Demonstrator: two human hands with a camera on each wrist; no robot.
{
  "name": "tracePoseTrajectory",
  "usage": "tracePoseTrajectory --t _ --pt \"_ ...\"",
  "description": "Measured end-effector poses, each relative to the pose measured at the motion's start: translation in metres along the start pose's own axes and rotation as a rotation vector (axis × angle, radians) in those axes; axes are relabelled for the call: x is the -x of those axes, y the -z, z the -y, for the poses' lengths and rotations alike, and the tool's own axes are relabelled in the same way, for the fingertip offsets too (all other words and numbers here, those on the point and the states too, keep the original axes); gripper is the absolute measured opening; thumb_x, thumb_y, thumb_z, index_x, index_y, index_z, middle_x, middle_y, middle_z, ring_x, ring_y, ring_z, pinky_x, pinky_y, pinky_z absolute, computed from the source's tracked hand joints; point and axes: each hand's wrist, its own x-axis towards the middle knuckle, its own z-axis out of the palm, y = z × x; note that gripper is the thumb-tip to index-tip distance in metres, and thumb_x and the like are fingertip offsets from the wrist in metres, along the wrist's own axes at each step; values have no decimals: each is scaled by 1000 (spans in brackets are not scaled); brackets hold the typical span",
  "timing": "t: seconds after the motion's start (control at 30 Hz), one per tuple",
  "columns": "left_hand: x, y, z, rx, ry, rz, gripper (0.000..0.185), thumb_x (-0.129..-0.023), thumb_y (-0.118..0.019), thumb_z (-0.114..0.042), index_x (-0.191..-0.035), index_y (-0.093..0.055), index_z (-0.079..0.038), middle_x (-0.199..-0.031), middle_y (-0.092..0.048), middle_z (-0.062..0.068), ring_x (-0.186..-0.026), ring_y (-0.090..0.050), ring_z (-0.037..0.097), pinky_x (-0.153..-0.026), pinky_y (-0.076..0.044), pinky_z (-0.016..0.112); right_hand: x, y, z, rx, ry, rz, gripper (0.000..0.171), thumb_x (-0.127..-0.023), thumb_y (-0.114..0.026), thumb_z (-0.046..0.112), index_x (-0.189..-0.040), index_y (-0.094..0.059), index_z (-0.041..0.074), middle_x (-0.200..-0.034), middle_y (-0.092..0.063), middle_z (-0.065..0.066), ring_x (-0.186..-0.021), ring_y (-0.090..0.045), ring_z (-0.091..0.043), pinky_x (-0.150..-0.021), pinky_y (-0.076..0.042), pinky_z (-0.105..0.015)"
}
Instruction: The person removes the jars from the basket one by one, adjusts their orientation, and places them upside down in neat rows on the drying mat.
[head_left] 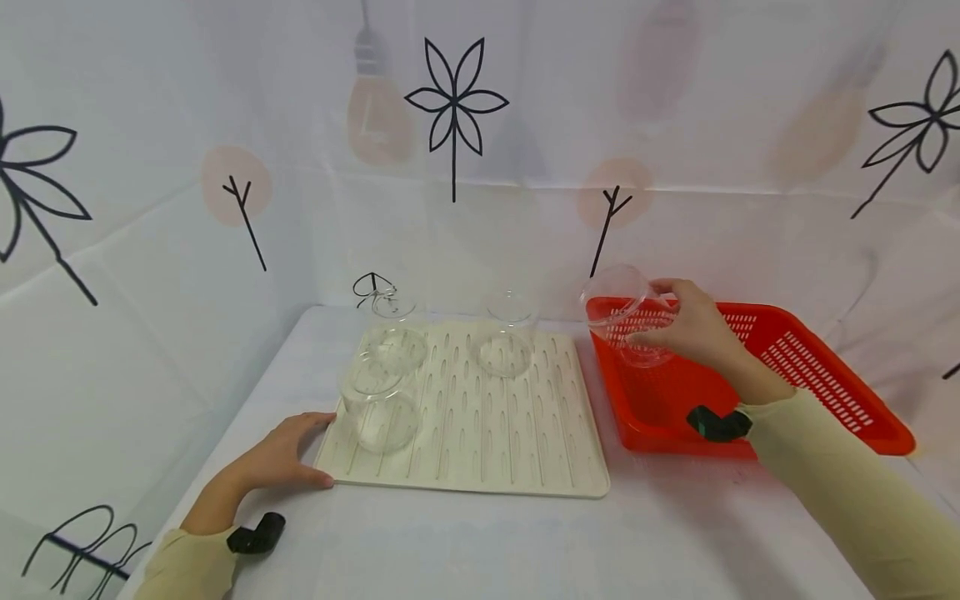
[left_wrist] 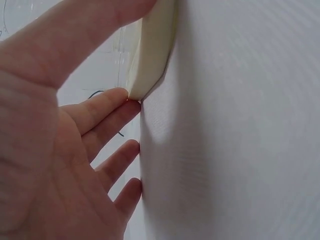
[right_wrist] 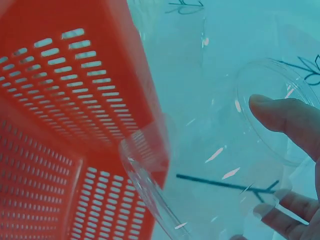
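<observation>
r hand [head_left: 693, 327] grips clear cup [head_left: 626, 317] tilted above red basket [head_left: 825, 367] at 3 o'clock. l hand [head_left: 281, 457] flat, fingers relaxed, touching 7 o'clock corner of cream mat [head_left: 487, 425] w/ three glasses [head_left: 378, 408] upside down on it.

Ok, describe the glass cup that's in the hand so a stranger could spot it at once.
Start at the red basket on the right of the white table. Over its left end the right hand holds a clear glass cup tilted on its side. The other glasses stand on the cream drying mat; this one alone is in the air.
</observation>
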Motion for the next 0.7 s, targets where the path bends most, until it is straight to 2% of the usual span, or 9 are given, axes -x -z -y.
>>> tracePoseTrajectory --t 0.23,0.33,0.53,0.7 --pt "1 6 -5 22 4 1 97 -63 -83 -45 -135 -40 4 -133 -41 28 -123 -32 48 -96 -29 61 9 0 14 26 41 -10 88 -71 -81 33 -138 -34 1 -129 -37 -26 -111 -32 -44 -74 -48 -57" --pt "2 10 -8 27 -1 -39 95 -65 -82 -43 -135 -39 4 -134 -39 28 -123 -32 47 -96 -30 61 11 -2 20 53 77 -24 87 -70 -82 29 -137 -35 -1 -131 -37 -27 -111 -31 -45 -73 -47 -58" --pt "2 20 -19 70 30 -118 94 -67 -82 -39 -139 -35 -1 -139 -34 24 -125 -29 44 -94 -31 63 15 -4 30 95 106 -35 85 -69 -83 27 -135 -37 1 -132 -37 -25 -112 -30 -43 -76 -45 -60" --pt "2 28 -30 92 18 -172 93 -69 -83 -33 -140 -32 -3 -138 -34 21 -123 -31 44 -92 -33 63 16 -5 35 112 132 -42 85 -67 -84 26 -135 -38 1 -133 -37 -25 -112 -30 -43 -80 -42 -61"
